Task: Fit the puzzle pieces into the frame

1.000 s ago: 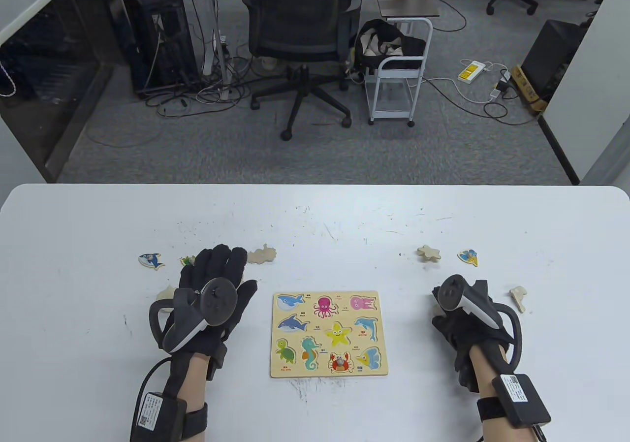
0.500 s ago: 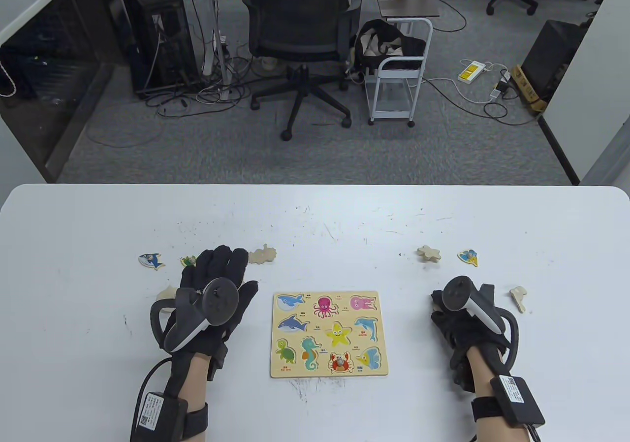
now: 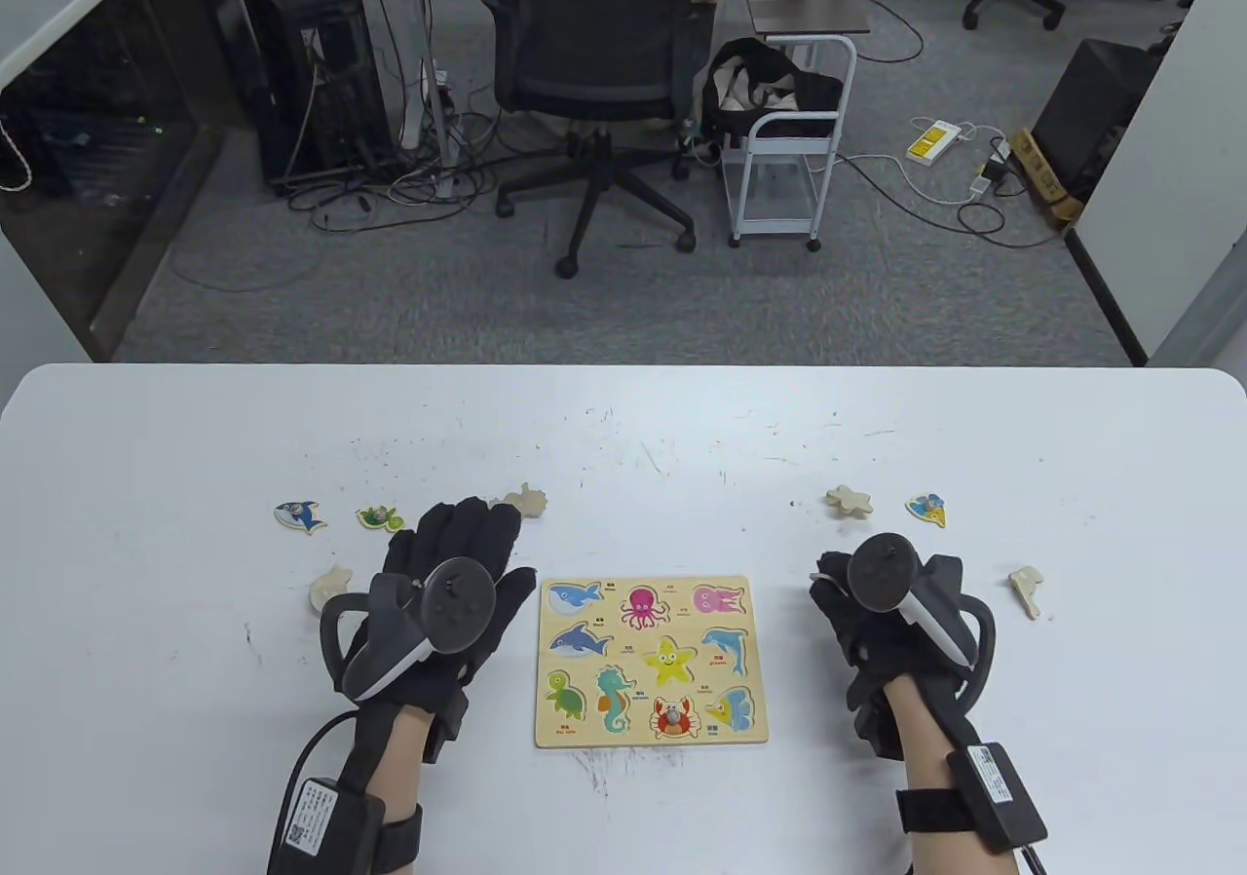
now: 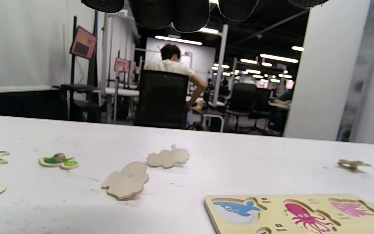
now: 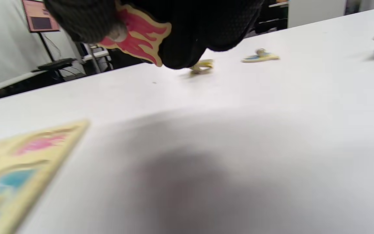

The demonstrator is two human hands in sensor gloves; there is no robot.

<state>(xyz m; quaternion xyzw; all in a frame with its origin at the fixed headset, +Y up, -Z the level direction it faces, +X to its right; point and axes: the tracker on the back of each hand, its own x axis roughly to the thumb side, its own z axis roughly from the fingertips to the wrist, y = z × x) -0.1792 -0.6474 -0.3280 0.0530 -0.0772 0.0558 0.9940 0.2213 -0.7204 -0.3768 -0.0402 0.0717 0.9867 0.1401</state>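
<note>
The wooden puzzle frame (image 3: 651, 734) lies flat between my hands, with a crab piece (image 3: 673, 718) seated in its bottom row. My right hand (image 3: 840, 594) hovers just right of the frame and pinches a red, cream-edged puzzle piece (image 5: 135, 35) under its curled fingers; in the table view only a sliver of it shows. My left hand (image 3: 470, 555) lies open just left of the frame with straight fingers (image 4: 174, 13), holding nothing. A face-down piece (image 4: 126, 180) lies in front of it.
Loose pieces on the left: a shark (image 3: 299, 515), a turtle (image 3: 379, 518), and two face-down ones (image 3: 329, 588) (image 3: 526, 501). On the right lie a face-down starfish (image 3: 849, 500), a fish (image 3: 927, 510) and another face-down piece (image 3: 1028, 589). An office chair (image 3: 594, 47) stands beyond the table.
My right hand has moved left toward the frame with the red piece. My left hand has slid right toward the frame, uncovering the turtle piece.
</note>
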